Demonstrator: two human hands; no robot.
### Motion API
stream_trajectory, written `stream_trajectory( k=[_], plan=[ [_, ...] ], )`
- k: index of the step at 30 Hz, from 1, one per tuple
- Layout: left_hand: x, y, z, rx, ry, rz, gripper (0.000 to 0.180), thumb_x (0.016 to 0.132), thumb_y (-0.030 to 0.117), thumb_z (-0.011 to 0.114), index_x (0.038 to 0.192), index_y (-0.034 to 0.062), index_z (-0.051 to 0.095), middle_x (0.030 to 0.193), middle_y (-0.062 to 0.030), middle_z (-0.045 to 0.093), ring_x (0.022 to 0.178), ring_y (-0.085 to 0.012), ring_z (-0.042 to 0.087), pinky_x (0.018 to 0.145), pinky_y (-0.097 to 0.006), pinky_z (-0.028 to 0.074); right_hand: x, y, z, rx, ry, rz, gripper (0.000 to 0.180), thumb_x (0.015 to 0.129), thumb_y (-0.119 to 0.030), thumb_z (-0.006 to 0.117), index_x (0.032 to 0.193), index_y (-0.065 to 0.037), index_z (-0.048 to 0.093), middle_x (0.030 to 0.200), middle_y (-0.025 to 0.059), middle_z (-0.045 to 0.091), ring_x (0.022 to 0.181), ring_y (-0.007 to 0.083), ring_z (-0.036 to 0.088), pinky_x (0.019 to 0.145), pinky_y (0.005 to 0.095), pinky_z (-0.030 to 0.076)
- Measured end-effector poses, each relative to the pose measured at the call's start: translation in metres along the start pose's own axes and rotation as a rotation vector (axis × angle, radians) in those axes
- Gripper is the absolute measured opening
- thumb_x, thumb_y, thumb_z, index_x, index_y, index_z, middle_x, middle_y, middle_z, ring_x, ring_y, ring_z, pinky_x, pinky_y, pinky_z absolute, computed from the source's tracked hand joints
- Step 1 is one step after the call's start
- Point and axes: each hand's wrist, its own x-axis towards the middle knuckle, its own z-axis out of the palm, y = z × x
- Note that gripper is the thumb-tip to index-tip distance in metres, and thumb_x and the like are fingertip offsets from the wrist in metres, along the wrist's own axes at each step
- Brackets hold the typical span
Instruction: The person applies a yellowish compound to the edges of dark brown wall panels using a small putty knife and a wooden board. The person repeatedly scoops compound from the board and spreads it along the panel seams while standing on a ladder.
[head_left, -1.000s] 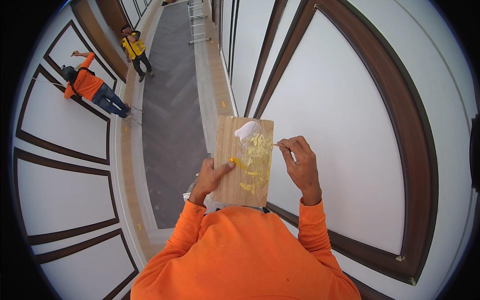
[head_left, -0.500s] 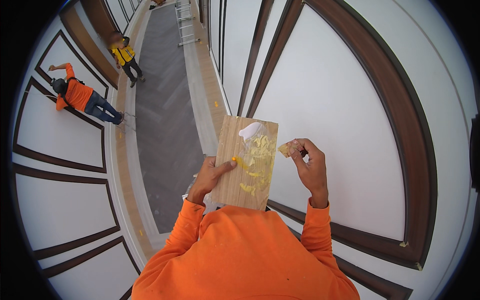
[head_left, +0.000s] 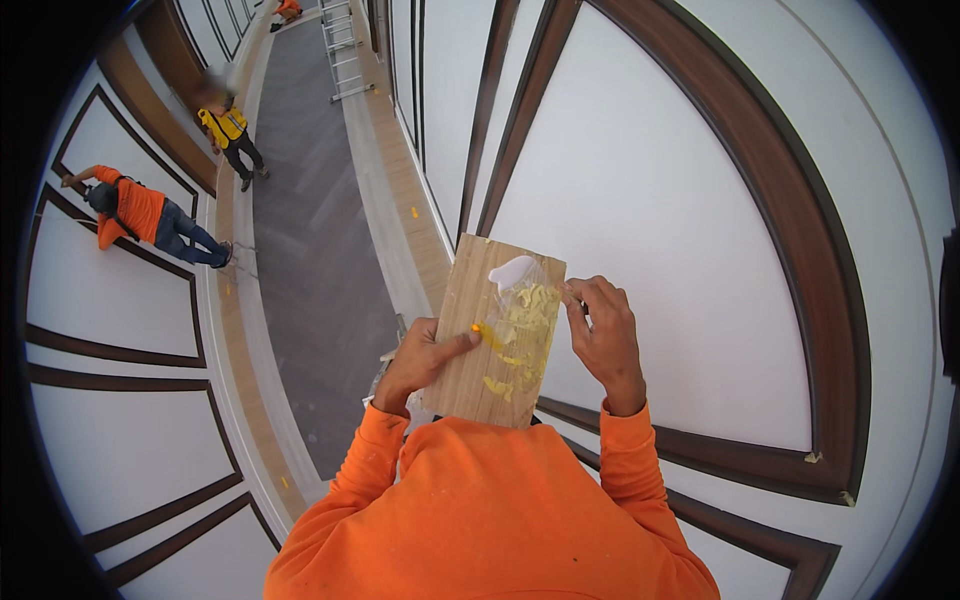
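Observation:
My left hand (head_left: 425,358) grips the left edge of a flat wooden board (head_left: 466,285), thumb on top. A white blob of paste (head_left: 512,271) lies near the board's far end. Smears of pale yellow putty (head_left: 532,312) run down its right side, and a small orange dab (head_left: 476,328) sits by my thumb. At the board's right edge, my right hand (head_left: 608,335) pinches a small flat piece (head_left: 571,295), now nearly edge-on and mostly hidden by the fingers. Whether it touches the board I cannot tell.
A white wall panel with dark brown moulding (head_left: 800,200) rises on my right. Along the left wall, a person in orange (head_left: 140,210) reaches up and another in a yellow vest (head_left: 228,125) stands on the grey floor (head_left: 310,200). A ladder (head_left: 343,50) stands farther off.
My right hand has moved slightly left to the board's edge, turning the small piece nearly edge-on. The board has tilted and shifted slightly right. The view has turned a little.

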Motion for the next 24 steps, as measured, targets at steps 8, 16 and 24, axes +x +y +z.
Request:
stream_trajectory(
  k=[8,16,24],
  plan=[
    [0.003,0.020,-0.005,0.005,-0.085,-0.021,0.041,0.097,0.029,0.077,0.118,-0.0056,0.075,0.099,-0.0103,0.079,0.084,-0.0150,0.074,0.077,-0.031,0.058,-0.013,-0.008,0.002,0.016,-0.005,-0.020,0.012,0.097,-0.006,0.070,0.108,-0.006,0.073,0.095,0.0067,0.072,0.075,0.0228,0.059,0.076,0.0361,0.046],
    [0.012,0.022,-0.014,0.047,-0.142,-0.043,0.042,0.096,0.032,0.079,0.116,-0.0055,0.075,0.095,-0.0099,0.079,0.079,-0.0152,0.074,0.074,-0.030,0.057,-0.016,-0.007,-0.017,0.268,0.129,0.189,0.013,0.095,-0.004,0.070,0.108,-0.006,0.072,0.094,0.0070,0.071,0.077,0.0238,0.062,0.079,0.0373,0.046],
    [0.015,0.026,-0.013,0.043,-0.161,-0.014,0.042,0.095,0.032,0.079,0.113,-0.0057,0.076,0.094,-0.0098,0.079,0.078,-0.0141,0.073,0.071,-0.030,0.057,-0.015,-0.008,-0.014,0.019,0.104,0.116,0.013,0.095,-0.005,0.069,0.108,-0.006,0.072,0.093,0.0068,0.070,0.082,0.0272,0.063,0.078,0.0411,0.044]
  ],
)
